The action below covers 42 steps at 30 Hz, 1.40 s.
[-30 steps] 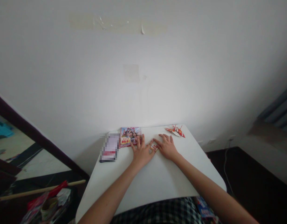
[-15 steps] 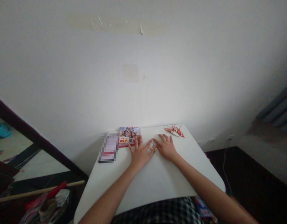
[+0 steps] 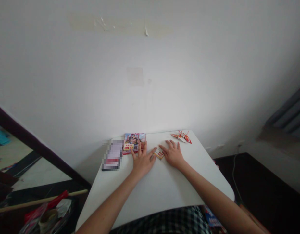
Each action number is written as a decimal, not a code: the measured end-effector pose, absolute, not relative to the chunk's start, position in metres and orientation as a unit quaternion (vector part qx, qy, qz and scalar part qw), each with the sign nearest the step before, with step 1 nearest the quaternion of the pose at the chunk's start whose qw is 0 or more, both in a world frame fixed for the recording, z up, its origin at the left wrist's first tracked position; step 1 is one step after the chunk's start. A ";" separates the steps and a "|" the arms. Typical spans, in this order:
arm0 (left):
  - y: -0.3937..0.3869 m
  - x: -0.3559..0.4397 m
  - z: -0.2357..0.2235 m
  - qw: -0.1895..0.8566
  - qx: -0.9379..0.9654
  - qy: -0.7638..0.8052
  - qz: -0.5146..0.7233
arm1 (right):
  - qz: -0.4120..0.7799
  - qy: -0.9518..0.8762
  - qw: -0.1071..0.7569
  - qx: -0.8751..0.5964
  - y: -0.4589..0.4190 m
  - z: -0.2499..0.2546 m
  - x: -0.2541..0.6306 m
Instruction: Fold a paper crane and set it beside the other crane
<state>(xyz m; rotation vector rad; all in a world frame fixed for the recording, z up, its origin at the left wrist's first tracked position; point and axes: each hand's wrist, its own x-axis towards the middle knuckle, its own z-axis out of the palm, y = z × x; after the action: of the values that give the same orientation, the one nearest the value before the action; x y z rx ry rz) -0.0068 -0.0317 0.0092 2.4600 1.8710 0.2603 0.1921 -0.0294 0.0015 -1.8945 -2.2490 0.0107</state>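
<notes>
A small folded piece of printed paper (image 3: 159, 152) lies flat on the white table between my hands. My left hand (image 3: 143, 160) rests with its fingers spread, thumb and forefinger at the paper's left side. Its other fingertips reach the lower edge of a colourful printed leaflet (image 3: 134, 143). My right hand (image 3: 173, 154) lies on the table with its fingers stretched out, the thumb side touching the paper's right edge. Beyond the right hand stands a red and white folded paper crane (image 3: 182, 136).
A phone (image 3: 113, 155), blurred by pixels, lies at the left of the white table (image 3: 150, 198), beside the leaflet. The wall (image 3: 150, 107) stands right behind the table. Bags (image 3: 50, 214) and a wooden stick (image 3: 38, 202) are at the lower left, a cable (image 3: 234, 175) at the right.
My left hand has shifted slightly left, off part of the folded paper, so more of it shows. The right hand stays in nearly the same place; the view has moved a little.
</notes>
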 end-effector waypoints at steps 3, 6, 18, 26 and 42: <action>-0.033 -0.009 0.012 0.004 0.796 0.600 0.081 | 0.006 -0.761 0.099 -0.641 -0.031 0.004 0.191; -0.034 -0.012 0.016 -0.017 0.804 0.589 0.077 | 0.008 -0.759 0.097 -0.644 -0.031 0.006 0.191; -0.040 -0.033 0.019 -0.073 0.826 0.548 0.109 | 0.023 -0.755 0.084 -0.650 -0.028 0.003 0.191; -0.048 -0.044 0.016 -0.091 0.829 0.536 0.131 | 0.021 -0.757 0.088 -0.647 -0.029 0.004 0.191; -0.002 -0.008 0.014 -0.045 0.844 0.512 0.152 | 0.015 -0.764 0.091 -0.638 -0.029 0.003 0.193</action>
<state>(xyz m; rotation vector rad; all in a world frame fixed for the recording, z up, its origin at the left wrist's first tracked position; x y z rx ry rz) -0.0078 -0.0017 0.0144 2.7317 1.6548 0.4930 0.1930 -0.0289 0.0026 -1.8962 -2.2714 0.0451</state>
